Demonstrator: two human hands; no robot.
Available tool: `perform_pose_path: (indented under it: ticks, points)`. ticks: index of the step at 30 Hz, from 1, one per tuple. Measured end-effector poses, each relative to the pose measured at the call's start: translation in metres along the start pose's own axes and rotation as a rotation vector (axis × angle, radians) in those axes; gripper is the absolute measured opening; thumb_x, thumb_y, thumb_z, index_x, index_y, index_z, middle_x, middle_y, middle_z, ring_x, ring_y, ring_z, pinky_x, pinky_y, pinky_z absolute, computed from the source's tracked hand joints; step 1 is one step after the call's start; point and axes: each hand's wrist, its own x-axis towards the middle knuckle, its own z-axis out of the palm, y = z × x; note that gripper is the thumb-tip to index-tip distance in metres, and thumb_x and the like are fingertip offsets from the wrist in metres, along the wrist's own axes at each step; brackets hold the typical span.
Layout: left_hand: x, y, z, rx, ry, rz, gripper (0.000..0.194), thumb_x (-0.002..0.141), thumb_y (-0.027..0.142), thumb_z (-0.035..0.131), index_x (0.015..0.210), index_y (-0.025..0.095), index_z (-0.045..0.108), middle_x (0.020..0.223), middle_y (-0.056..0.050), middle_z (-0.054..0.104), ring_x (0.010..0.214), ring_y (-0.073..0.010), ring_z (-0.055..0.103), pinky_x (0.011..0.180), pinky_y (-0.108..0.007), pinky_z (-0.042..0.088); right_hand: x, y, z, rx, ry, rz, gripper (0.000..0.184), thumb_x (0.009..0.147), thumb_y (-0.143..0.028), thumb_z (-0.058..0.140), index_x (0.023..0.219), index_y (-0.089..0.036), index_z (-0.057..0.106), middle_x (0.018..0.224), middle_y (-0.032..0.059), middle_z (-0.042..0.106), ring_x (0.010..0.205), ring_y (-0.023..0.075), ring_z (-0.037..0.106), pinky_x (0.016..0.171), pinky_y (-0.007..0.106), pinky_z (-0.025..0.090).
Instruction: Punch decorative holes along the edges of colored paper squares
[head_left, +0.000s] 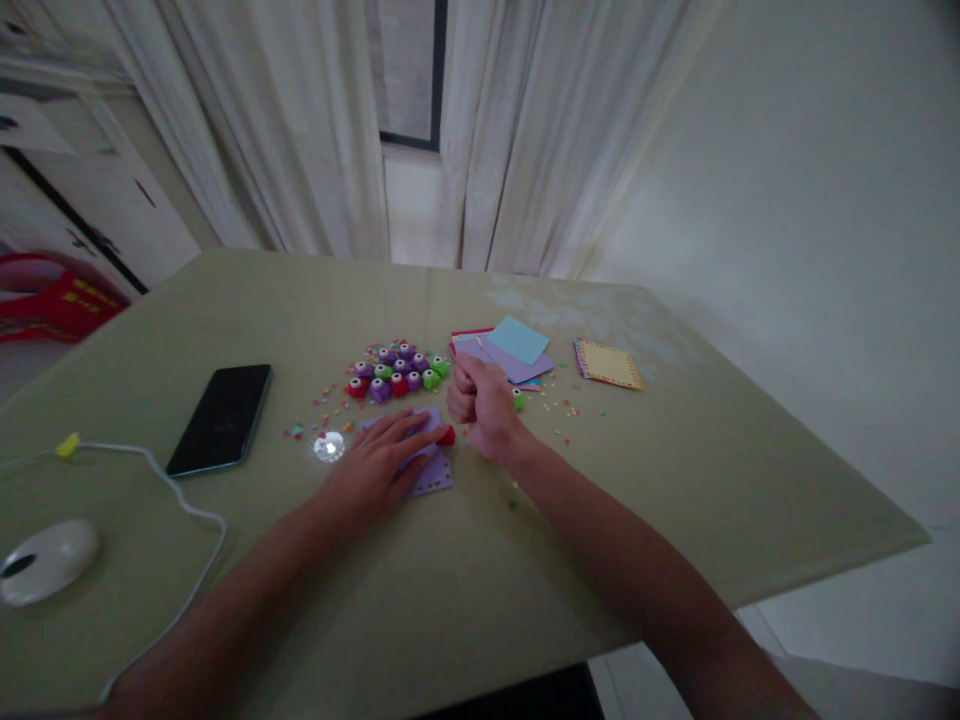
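My left hand lies flat with fingers stretched over a purple paper sheet, whose lower edge carries a row of punched holes. At its fingertips, by the sheet's right edge, is a small red craft punch; part of it is hidden by the fingers. My right hand is closed in a fist just right of and above that punch, and nothing shows between its fingers. Behind the fist, a green craft punch is partly visible.
Several purple, green and red craft punches cluster farther back, amid scattered paper bits. Coloured paper sheets and a cream-topped paper stack lie right. Leftward are a clear round container, a phone, a white cable and a mouse.
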Motion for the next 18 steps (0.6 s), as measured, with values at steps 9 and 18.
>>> perform_pose_path:
  ticks: [9,18]
  points:
    - [0.002,0.003,-0.001,0.052,-0.010,-0.009,0.044,0.110,0.034,0.049,0.152,0.036,0.061,0.161,-0.007,0.057,0.149,-0.0349,0.051,0.123,-0.063,0.039,0.003,0.034,-0.002,-0.078,0.063,-0.055,0.062,0.083,-0.066,0.071,0.056,-0.026,0.032,0.041,-0.0115,0.026,0.037,0.0059,0.017,0.038,0.023,0.014]
    - [0.001,0.002,0.000,0.047,0.022,0.024,0.047,0.112,0.038,0.045,0.159,0.034,0.053,0.164,-0.008,0.053,0.149,-0.0323,0.051,0.126,-0.061,0.036,-0.019,0.010,-0.029,-0.471,0.144,-0.329,0.059,0.099,-0.061,0.059,0.060,-0.025,0.034,0.052,-0.0077,0.030,0.049,0.0107,0.027,0.049,0.028,0.022]
